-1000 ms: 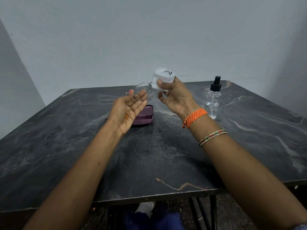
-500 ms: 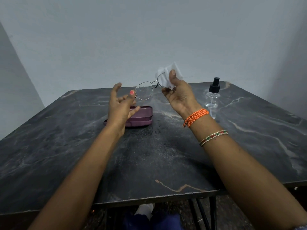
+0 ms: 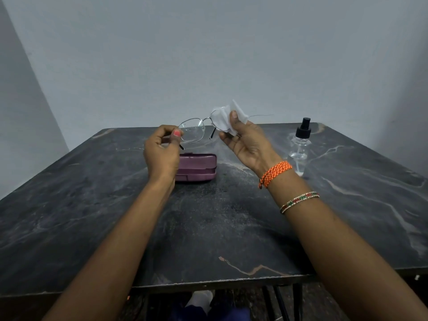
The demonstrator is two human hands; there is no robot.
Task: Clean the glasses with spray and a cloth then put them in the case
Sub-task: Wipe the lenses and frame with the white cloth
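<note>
Above the far middle of the desk (image 3: 208, 228), you hold the glasses (image 3: 193, 133) in the air with their long axis running left to right, your left hand (image 3: 162, 154) pinching the left end of the frame with curled fingers. Your right hand (image 3: 245, 140) grips the white cloth (image 3: 221, 119) folded over the right lens, thumb pressed on it. The bare left lens lies just left of that cloth, so the wipe likely shifts leftward; the closed case (image 3: 196, 166) waits below, the spray bottle (image 3: 301, 144) further right.

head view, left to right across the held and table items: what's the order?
left hand → glasses case → cloth → orange wristband → spray bottle
</note>
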